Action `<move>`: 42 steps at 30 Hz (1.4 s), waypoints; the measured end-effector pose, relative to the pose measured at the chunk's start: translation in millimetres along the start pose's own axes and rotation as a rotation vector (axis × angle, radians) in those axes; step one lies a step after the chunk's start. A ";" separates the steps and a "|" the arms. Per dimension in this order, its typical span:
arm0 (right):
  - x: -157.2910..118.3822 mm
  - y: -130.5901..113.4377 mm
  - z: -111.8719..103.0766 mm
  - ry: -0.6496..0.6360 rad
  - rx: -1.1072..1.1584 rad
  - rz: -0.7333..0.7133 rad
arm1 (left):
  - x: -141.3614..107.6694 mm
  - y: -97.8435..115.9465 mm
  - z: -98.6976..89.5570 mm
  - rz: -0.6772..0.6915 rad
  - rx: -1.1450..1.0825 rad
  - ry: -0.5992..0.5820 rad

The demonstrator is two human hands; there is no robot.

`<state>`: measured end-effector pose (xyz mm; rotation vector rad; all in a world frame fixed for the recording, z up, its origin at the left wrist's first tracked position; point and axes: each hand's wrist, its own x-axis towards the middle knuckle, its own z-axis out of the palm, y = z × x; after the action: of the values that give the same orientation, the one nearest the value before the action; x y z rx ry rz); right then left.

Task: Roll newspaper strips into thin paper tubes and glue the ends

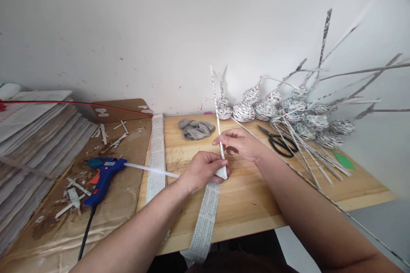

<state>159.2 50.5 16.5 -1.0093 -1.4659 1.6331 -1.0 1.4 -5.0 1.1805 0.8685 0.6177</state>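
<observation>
A rolled paper tube (216,106) is pinched by the left hand (205,168) above the wooden table (250,204); its shaft seems lightly gripped by the right hand (240,143), and a newspaper strip (205,217) hangs below.

The glue gun (105,182) is blue, the cloth (196,129) grey, the scissors (282,143) black.

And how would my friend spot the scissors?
Find the wooden table, then the lumpy paper shapes by the wall. Just in front lie the scissors. They're black with two loops and a pointed tip, unlike the pale paper sticks beside them.
</observation>
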 end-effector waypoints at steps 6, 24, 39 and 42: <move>0.4 0.9 2.4 0.068 0.026 0.006 | -0.9 -0.2 -0.5 -0.002 0.011 0.021; 3.5 5.0 -3.8 0.075 0.137 -0.022 | -3.8 1.3 1.9 0.013 0.041 -0.049; 1.4 -2.1 7.2 0.408 -0.402 -0.367 | -6.0 3.3 7.3 -0.008 0.054 -0.028; 1.0 -1.6 8.9 0.487 -0.433 -0.396 | -6.7 3.6 7.5 0.007 0.068 -0.035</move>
<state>150.8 47.6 18.4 -1.1545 -1.5725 0.7367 1.7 -6.9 1.2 1.2531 0.8616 0.5753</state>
